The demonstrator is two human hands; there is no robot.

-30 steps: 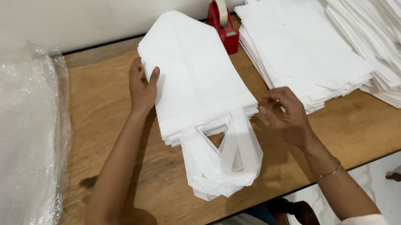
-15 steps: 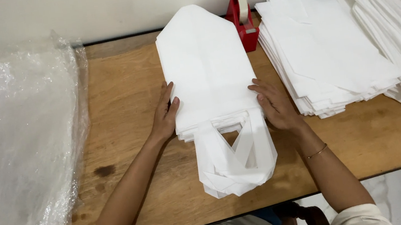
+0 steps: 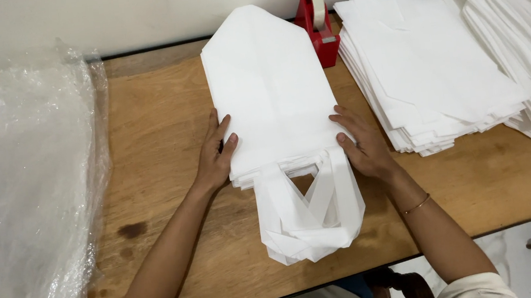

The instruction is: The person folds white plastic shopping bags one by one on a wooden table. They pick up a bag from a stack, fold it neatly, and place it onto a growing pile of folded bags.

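Head view: a stack of white non-woven bags (image 3: 270, 96) is seen lying flat on the wooden desk (image 3: 153, 147), pointed end toward the wall, looped handles (image 3: 308, 213) trailing toward the near edge. The left hand (image 3: 215, 155) is pressed flat against the stack's left edge, fingers spread and open, thumb resting on the top bag; nothing is gripped. The right hand (image 3: 360, 140) is laid open along the stack's right edge, just above where the handles start, palm down, fingers extended, nothing clasped. A thin bracelet (image 3: 416, 204) is worn on the right wrist. A red tape dispenser (image 3: 318, 28) is placed just behind the stack's right corner, near the wall. A second, taller pile of white bags (image 3: 428, 66) is set to the right, slightly apart from the held stack, and a looser heap of white bags (image 3: 529, 29) is seen at the far right. Crinkled clear plastic wrap (image 3: 20, 194) is spread over the desk's left side.
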